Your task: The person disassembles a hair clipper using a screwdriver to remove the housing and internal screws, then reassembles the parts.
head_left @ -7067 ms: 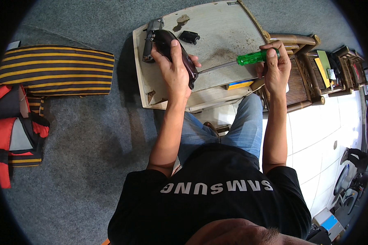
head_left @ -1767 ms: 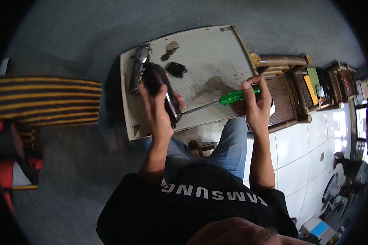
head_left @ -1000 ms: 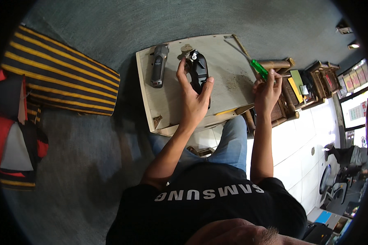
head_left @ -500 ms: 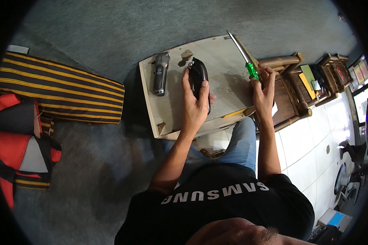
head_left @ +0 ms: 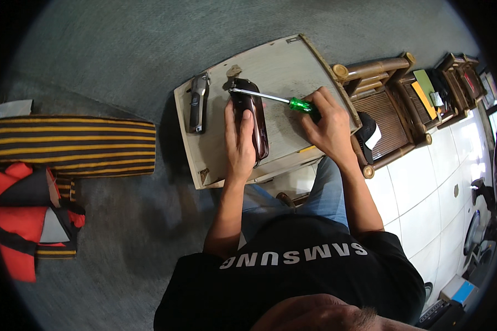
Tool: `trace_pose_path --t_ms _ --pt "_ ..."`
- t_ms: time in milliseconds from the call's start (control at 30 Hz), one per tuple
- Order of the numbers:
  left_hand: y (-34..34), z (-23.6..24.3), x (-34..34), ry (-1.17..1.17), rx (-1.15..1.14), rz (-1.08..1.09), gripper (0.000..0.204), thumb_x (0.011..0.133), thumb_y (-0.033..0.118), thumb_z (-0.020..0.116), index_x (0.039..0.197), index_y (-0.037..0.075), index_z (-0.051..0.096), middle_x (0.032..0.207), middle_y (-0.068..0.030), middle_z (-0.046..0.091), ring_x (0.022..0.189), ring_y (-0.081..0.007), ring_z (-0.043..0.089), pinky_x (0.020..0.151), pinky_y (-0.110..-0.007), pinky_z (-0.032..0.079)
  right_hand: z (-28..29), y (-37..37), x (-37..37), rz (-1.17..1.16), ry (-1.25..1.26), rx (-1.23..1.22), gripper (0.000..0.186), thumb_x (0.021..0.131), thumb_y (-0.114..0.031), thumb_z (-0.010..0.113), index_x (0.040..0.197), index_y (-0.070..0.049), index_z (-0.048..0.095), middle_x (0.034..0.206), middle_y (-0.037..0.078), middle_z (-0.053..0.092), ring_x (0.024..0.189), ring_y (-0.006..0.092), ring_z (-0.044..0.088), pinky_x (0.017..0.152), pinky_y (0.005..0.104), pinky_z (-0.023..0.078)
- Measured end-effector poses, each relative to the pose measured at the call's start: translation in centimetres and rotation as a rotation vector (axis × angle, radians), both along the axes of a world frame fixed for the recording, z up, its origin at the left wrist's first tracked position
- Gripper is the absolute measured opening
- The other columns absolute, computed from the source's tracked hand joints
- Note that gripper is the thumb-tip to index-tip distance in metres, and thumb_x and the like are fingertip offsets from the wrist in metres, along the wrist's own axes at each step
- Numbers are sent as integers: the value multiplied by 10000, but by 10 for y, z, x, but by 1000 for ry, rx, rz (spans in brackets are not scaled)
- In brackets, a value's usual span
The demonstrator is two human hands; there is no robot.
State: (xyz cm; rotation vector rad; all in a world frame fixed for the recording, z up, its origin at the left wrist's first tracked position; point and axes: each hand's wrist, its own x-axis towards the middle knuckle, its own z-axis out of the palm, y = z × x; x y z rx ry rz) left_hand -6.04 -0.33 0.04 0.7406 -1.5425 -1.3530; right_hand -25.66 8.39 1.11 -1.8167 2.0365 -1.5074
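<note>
My left hand (head_left: pixel 239 148) is wrapped round a dark, glossy maroon hair clipper (head_left: pixel 256 127), keeping it over the small pale table (head_left: pixel 281 63). A screwdriver (head_left: pixel 299 105) with a green handle and a long metal shaft is gripped in my right hand (head_left: pixel 331 124). Its shaft points left across the clipper's top end, and the tip is at or very near the clipper head; whether it touches a screw is too small to tell. To the left of my left hand, a second hair clipper (head_left: pixel 199 105), grey and black, lies on the tabletop.
Bamboo chairs (head_left: pixel 389 102) stand close on the right, one bearing a black and white cap (head_left: pixel 368 135) and another a yellow and a green flat item. At left are a black-and-yellow striped cushion (head_left: pixel 77 144) and red, black and grey fabric (head_left: pixel 25 220).
My right hand has swung the screwdriver from pointing up and away to lying leftward, bringing its tip to the clipper head. The clipper has turned slightly in my left hand.
</note>
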Motion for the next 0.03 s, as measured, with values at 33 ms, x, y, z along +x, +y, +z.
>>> trace_pose_path --t_ms 33 --pt "0 -2 -4 -1 3 -11 457 1114 413 470 1444 96 473 1227 -113 714 625 -86 656 492 -219 566 -1 0 -1 2 1 17 207 816 -110 730 991 -29 653 950 153 613 816 379 679 719 464 530"
